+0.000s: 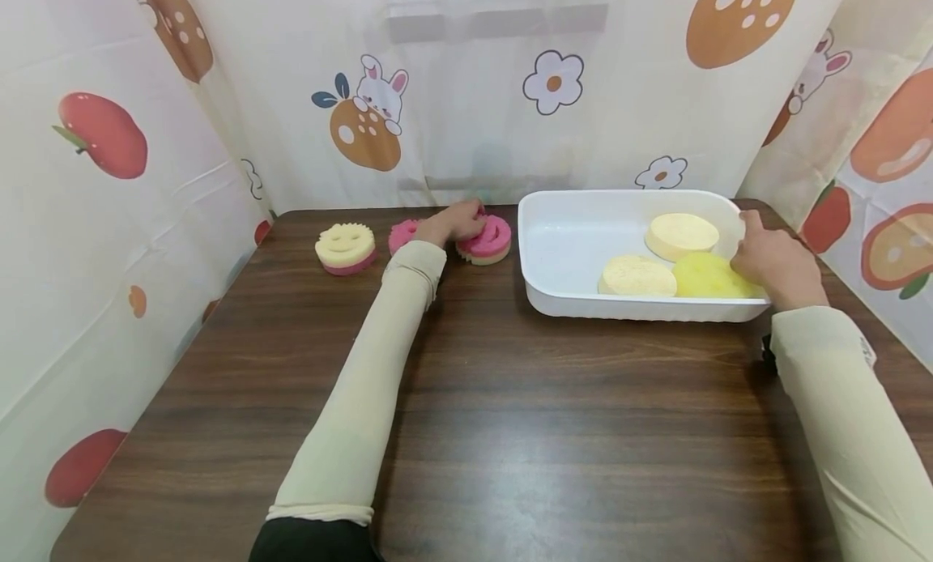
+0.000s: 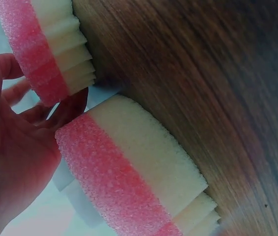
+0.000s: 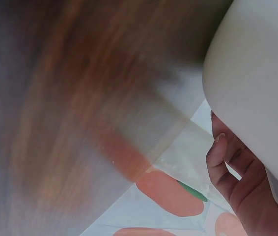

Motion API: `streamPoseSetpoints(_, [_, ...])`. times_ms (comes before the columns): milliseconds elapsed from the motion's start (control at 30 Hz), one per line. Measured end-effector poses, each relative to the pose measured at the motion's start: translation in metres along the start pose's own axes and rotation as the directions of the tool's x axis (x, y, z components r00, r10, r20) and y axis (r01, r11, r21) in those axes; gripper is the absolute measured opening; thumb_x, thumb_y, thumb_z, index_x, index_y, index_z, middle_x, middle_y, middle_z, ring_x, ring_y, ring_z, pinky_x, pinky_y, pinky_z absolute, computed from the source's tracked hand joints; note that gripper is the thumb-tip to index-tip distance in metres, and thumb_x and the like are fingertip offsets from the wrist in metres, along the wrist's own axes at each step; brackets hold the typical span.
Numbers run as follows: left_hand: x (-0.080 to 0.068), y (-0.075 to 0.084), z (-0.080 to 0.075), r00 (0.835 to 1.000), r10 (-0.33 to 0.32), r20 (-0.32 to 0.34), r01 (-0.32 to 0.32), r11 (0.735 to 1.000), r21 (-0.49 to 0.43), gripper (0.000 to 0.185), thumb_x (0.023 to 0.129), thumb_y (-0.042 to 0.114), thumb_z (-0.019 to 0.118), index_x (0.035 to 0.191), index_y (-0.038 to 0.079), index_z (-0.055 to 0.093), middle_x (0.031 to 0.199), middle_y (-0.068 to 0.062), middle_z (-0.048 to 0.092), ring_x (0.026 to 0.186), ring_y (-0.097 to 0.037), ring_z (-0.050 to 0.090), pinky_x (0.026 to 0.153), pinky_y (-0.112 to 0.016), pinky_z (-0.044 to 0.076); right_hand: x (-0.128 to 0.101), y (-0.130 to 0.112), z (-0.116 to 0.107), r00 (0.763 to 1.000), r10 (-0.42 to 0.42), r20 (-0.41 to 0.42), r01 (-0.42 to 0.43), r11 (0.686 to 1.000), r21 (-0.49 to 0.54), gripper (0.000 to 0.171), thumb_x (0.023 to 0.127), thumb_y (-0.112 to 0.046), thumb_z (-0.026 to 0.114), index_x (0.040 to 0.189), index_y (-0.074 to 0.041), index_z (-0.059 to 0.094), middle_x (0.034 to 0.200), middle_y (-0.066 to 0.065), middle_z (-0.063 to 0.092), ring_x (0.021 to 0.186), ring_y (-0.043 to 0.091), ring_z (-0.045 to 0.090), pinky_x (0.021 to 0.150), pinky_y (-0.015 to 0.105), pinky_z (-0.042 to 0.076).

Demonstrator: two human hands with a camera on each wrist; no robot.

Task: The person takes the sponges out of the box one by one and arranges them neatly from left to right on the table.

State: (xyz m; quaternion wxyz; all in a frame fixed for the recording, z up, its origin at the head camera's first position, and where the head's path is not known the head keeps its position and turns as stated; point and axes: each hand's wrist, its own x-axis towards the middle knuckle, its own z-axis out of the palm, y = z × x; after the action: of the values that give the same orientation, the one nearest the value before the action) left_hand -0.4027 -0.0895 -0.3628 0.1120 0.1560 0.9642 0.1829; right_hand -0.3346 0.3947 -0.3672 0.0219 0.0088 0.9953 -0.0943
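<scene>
My left hand (image 1: 455, 223) is at a round pink-and-cream smiley sponge (image 1: 490, 236) lying pink face up. In the left wrist view, its fingers are bent at the edge of that sponge (image 2: 43, 54), partly hidden behind it. A second pink-topped sponge (image 1: 402, 235) lies just left of the hand, partly covered by the arm. Farther left is a sponge with its cream smiling face up (image 1: 346, 249). My right hand (image 1: 780, 262) grips the right wall of a white tray (image 1: 576, 304). In the right wrist view, bent fingers (image 3: 220, 162) show against its outside.
Two cream round sponges (image 1: 681, 236) and a yellow one (image 1: 710, 277) lie inside the tray. The dark wood table (image 1: 466, 432) extends toward me. Fruit-print curtains (image 1: 466, 141) hang behind the table and at both sides.
</scene>
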Motion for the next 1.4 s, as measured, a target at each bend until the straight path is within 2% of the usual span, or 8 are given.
streamPoseSetpoints(133, [-0.001, -0.001, 0.001, 1.0, 0.0, 0.013, 0.0, 1.0, 0.017, 0.046, 0.104, 0.027, 0.037, 0.144, 0.004, 0.042, 0.142, -0.016, 0.05, 0.122, -0.026, 0.048, 0.111, -0.04, 0.039, 0.001, 0.001, 0.002, 1.0, -0.006, 0.001, 0.006, 1.0, -0.005, 0.067, 0.097, -0.022, 0.043, 0.151, 0.001, 0.012, 0.105, 0.042, 0.053, 0.079, 0.047, 0.057, 0.057, 0.054, 0.045])
streamPoseSetpoints(433, [-0.003, 0.001, 0.005, 1.0, -0.014, -0.001, 0.014, 1.0, 0.019, 0.045, 0.105, 0.027, 0.034, 0.142, 0.004, 0.042, 0.142, -0.019, 0.05, 0.126, -0.028, 0.048, 0.112, -0.042, 0.038, -0.001, 0.001, 0.005, 1.0, 0.004, 0.015, -0.004, 1.0, -0.008, 0.067, 0.097, -0.022, 0.043, 0.152, 0.001, 0.011, 0.106, 0.043, 0.052, 0.082, 0.049, 0.057, 0.058, 0.055, 0.046])
streamPoseSetpoints(533, [-0.002, 0.004, 0.006, 1.0, -0.02, -0.009, 0.02, 0.999, 0.033, 0.047, 0.105, 0.026, 0.032, 0.145, 0.002, 0.039, 0.147, -0.021, 0.047, 0.135, -0.03, 0.045, 0.116, -0.042, 0.035, -0.002, 0.0, 0.005, 1.0, 0.011, 0.021, -0.011, 1.0, -0.009, 0.068, 0.098, -0.023, 0.043, 0.152, 0.001, 0.01, 0.107, 0.042, 0.052, 0.081, 0.048, 0.057, 0.058, 0.054, 0.046])
streamPoseSetpoints(667, [-0.002, 0.007, 0.005, 1.0, -0.015, -0.013, 0.016, 0.996, 0.089, 0.05, 0.105, 0.025, 0.03, 0.147, 0.0, 0.035, 0.151, -0.023, 0.041, 0.144, -0.033, 0.038, 0.12, -0.042, 0.03, -0.002, 0.0, 0.006, 1.0, 0.01, 0.018, -0.01, 1.0, -0.01, 0.067, 0.098, -0.022, 0.043, 0.152, 0.001, 0.011, 0.107, 0.042, 0.052, 0.081, 0.048, 0.057, 0.058, 0.054, 0.046])
streamPoseSetpoints(833, [-0.003, 0.009, 0.005, 1.0, -0.009, -0.023, 0.012, 0.989, 0.15, 0.051, 0.105, 0.028, 0.03, 0.147, 0.001, 0.036, 0.151, -0.023, 0.04, 0.143, -0.033, 0.037, 0.119, -0.045, 0.032, -0.001, 0.0, 0.006, 1.0, 0.015, 0.014, -0.015, 1.0, -0.014, 0.067, 0.098, -0.022, 0.043, 0.152, 0.001, 0.011, 0.107, 0.042, 0.052, 0.081, 0.048, 0.057, 0.058, 0.054, 0.046])
streamPoseSetpoints(1033, [-0.004, 0.01, 0.004, 0.999, -0.004, -0.036, 0.01, 0.988, 0.157, 0.052, 0.105, 0.031, 0.032, 0.148, 0.001, 0.035, 0.152, -0.022, 0.039, 0.143, -0.033, 0.037, 0.119, -0.044, 0.032, 0.0, 0.0, 0.005, 1.0, 0.018, 0.017, -0.018, 1.0, -0.013, 0.068, 0.097, -0.023, 0.045, 0.152, 0.001, 0.011, 0.107, 0.042, 0.051, 0.08, 0.046, 0.055, 0.057, 0.052, 0.045])
streamPoseSetpoints(1267, [-0.008, 0.016, -0.002, 0.995, 0.03, -0.092, -0.018, 0.991, 0.134, 0.053, 0.106, 0.032, 0.031, 0.152, 0.005, 0.031, 0.157, -0.019, 0.031, 0.147, -0.031, 0.033, 0.122, -0.043, 0.028, 0.002, 0.001, 0.004, 1.0, 0.023, 0.015, -0.023, 1.0, -0.01, 0.068, 0.098, -0.023, 0.044, 0.152, 0.001, 0.01, 0.108, 0.042, 0.05, 0.079, 0.046, 0.055, 0.057, 0.052, 0.046])
streamPoseSetpoints(1400, [-0.009, 0.018, -0.005, 0.991, 0.052, -0.124, -0.038, 0.993, 0.116, 0.053, 0.106, 0.033, 0.032, 0.152, 0.007, 0.031, 0.158, -0.017, 0.031, 0.146, -0.029, 0.034, 0.122, -0.042, 0.029, 0.003, 0.0, 0.003, 0.999, 0.029, 0.013, -0.029, 1.0, -0.008, 0.07, 0.098, -0.024, 0.044, 0.153, 0.0, 0.009, 0.109, 0.042, 0.05, 0.08, 0.046, 0.055, 0.057, 0.052, 0.046])
